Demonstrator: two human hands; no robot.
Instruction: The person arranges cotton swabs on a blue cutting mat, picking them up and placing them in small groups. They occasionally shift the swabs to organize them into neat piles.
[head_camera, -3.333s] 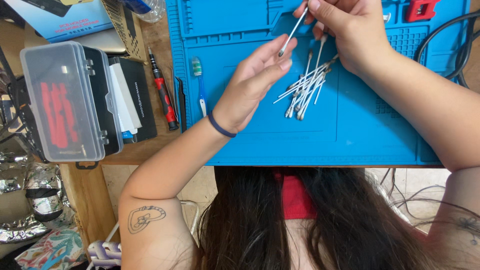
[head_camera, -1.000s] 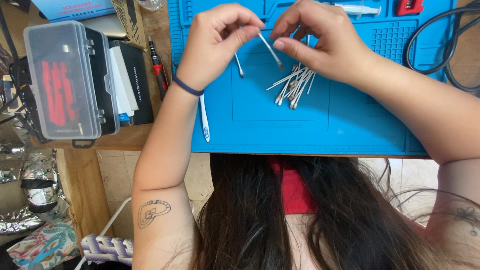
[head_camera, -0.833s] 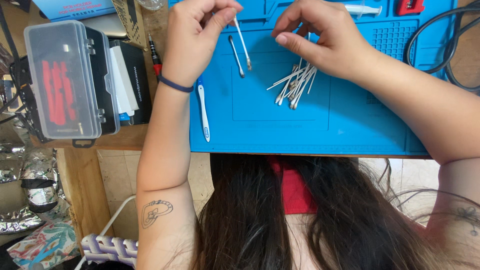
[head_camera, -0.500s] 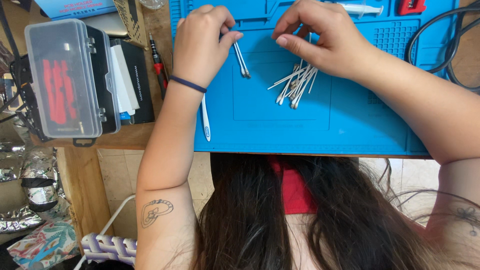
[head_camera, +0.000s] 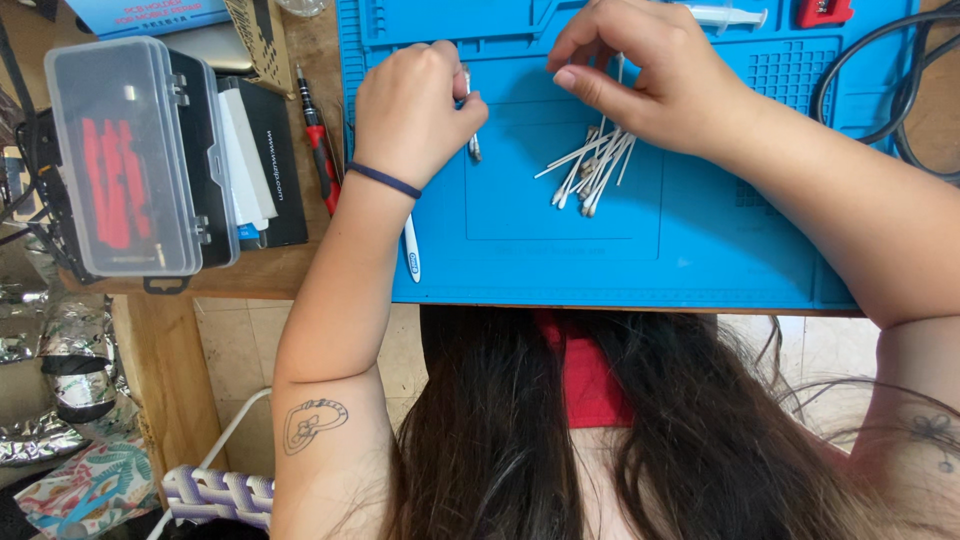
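While the left hand was curled shut, pinching a single swab near the far edge of the blue mat, the right hand pinched another thin white stick above the swab pile, its fingers bent and closed on it. The pile lay near the mat's middle, just beside the right hand's fingertips. By the look of it, swabs were being taken from the pile one at a time and set apart to the left; the next move would call for a light release of the single swab clear of the heap. A white toothbrush lay at the mat's left edge, under the left wrist. Beyond that edge sat a red screwdriver, a flat black box with a white label, and a clear plastic case with red contents. A light-blue carton lay at the table's far left corner.
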